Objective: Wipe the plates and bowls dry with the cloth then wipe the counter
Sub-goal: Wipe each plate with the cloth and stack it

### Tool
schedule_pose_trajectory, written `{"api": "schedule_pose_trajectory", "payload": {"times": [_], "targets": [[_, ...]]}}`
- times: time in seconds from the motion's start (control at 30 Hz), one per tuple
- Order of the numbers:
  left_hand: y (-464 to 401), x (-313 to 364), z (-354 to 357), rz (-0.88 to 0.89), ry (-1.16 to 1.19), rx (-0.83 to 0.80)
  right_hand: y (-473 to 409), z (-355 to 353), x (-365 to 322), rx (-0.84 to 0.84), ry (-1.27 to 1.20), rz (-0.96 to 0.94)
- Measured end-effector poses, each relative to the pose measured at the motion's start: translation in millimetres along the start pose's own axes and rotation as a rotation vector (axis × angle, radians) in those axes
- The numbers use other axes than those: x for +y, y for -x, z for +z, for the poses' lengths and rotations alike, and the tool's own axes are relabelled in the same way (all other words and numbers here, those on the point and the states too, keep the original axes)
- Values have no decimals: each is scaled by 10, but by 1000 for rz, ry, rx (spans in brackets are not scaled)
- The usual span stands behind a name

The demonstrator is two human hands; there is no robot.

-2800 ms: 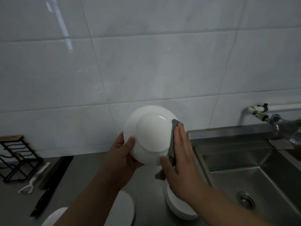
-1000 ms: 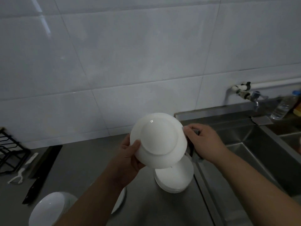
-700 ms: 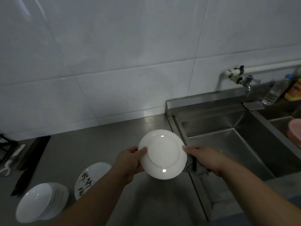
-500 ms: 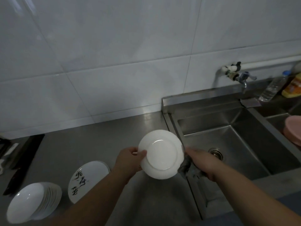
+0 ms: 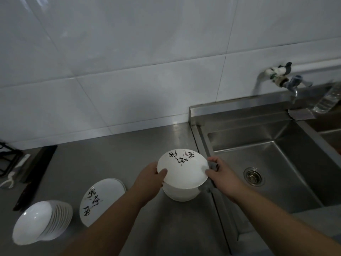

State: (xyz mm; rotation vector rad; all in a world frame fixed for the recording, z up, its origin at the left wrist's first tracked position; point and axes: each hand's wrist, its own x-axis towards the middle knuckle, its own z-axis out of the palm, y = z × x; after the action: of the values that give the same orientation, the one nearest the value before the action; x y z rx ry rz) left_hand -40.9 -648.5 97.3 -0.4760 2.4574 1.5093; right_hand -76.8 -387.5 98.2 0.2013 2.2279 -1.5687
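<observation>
Flipped since before: plate face-up, level, between both hands.

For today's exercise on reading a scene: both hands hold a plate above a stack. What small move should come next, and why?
Probably lower the plate onto the stack right beneath it, then release. The left hand and right hand hold it by opposite rims, face up, just above.

Your left hand and right hand are bare: no gloves, rings, watch or wristbands. Both forearms enter from 6 o'clock, uncovered along their whole visible length. No sleeve edge shows within the frame.
</observation>
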Motion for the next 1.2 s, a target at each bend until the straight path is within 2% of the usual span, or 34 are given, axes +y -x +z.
{"api": "schedule_pose_trajectory", "payload": {"times": [0.07, 0.27, 0.6, 0.87, 1.03, 1.2], "targets": [[-76, -88, 25, -25, -162, 16, -94, 12, 46, 0, 126, -3], [-220, -256, 182, -54, -346, -9, -274, 32, 161, -68, 410, -8], [-277, -422, 250, 30, -572, -18, -394, 111, 231, -44, 624, -47], [-293, -482, 195, 79, -602, -58, -451, 133, 36, 13, 1112, -115], [-178, -573, -84, 7, -602, 4, -448, 503, -202, 35, 1177, -249], [117, -968, -649, -117, -605, 121, -390, 1264, -421, -85, 1099, -346]]}}
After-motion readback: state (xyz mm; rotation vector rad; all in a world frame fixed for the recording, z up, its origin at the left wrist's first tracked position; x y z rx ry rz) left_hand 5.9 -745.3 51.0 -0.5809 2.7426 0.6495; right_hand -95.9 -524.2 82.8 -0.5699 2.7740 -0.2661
